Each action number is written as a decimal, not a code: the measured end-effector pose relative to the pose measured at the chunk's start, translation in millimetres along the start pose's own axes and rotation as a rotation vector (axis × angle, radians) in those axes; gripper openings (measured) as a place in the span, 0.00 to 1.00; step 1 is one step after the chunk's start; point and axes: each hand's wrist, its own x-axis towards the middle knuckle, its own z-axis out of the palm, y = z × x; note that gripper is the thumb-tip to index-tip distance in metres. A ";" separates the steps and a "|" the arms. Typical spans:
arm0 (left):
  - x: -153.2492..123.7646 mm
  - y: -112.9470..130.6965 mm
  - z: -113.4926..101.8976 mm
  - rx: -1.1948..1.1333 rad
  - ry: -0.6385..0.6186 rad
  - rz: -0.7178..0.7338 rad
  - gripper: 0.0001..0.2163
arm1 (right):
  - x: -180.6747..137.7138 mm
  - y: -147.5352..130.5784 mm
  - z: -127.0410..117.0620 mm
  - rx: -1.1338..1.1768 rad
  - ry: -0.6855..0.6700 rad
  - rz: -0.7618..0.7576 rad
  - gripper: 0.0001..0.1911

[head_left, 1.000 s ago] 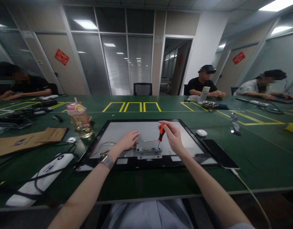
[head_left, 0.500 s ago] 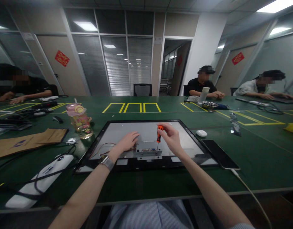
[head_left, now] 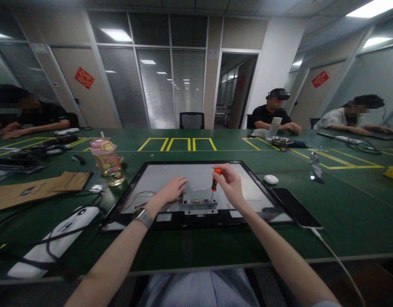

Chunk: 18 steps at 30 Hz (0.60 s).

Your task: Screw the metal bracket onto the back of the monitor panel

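Observation:
A flat monitor panel (head_left: 241,170) lies back side up on the green table, with a small metal connector box (head_left: 199,204) near its front edge. My right hand (head_left: 232,184) is closed round an orange-handled screwdriver (head_left: 214,181), held upright with its tip down on the right end of the box. My left hand (head_left: 171,189) rests on the panel just left of the box, fingers curled loosely and touching it, above some thin coloured wires (head_left: 137,198). A watch sits on my left wrist.
A black phone (head_left: 295,207) with a white cable lies right of the panel, a white mouse (head_left: 271,179) behind it. A pink-lidded bottle (head_left: 107,161), brown paper (head_left: 33,188) and a white pouch with black cords (head_left: 52,243) lie left. Other people sit at the far side.
My right hand has turned slightly on the screwdriver handle, which stays upright on the box. My left hand has not moved.

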 end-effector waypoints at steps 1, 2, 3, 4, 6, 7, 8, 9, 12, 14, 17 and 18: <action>0.3 -0.9 0.8 0.003 0.000 0.001 0.20 | 0.3 -0.1 -0.6 0.002 0.002 -0.002 0.08; 0.6 -1.7 1.6 0.007 0.001 0.002 0.20 | 0.5 -0.7 -1.2 0.005 -0.004 0.000 0.08; 0.9 -2.4 2.3 0.011 0.003 0.003 0.20 | 0.4 -1.5 -1.8 0.014 -0.016 0.008 0.09; 1.2 -3.0 2.9 0.013 0.004 0.004 0.20 | 0.0 -2.3 -2.2 0.027 -0.031 0.023 0.10; 1.7 -3.9 3.8 0.016 0.004 0.005 0.20 | -0.9 -3.3 -2.0 0.052 -0.042 0.056 0.11; 2.0 -4.3 4.2 0.017 0.004 0.006 0.20 | -1.3 -3.2 -1.5 0.055 -0.034 0.068 0.11; 2.3 -4.7 4.6 0.019 0.005 0.009 0.20 | -1.6 -2.8 -0.8 0.053 -0.018 0.072 0.10; 2.5 -5.2 5.1 0.021 0.007 0.011 0.20 | -1.6 -2.0 -0.1 0.048 0.002 0.068 0.09; 3.0 -6.6 6.3 0.027 0.014 0.020 0.20 | -0.5 0.7 1.1 0.063 0.047 0.042 0.07; 2.9 -7.0 6.7 0.026 0.015 0.021 0.20 | 0.7 2.0 0.9 0.105 0.039 0.055 0.07; 2.2 -5.5 5.9 0.027 0.013 0.012 0.20 | 2.1 1.7 0.4 0.210 -0.017 0.153 0.08; 1.9 -4.5 5.3 0.030 0.012 0.007 0.20 | 2.3 1.2 0.5 0.253 -0.044 0.184 0.10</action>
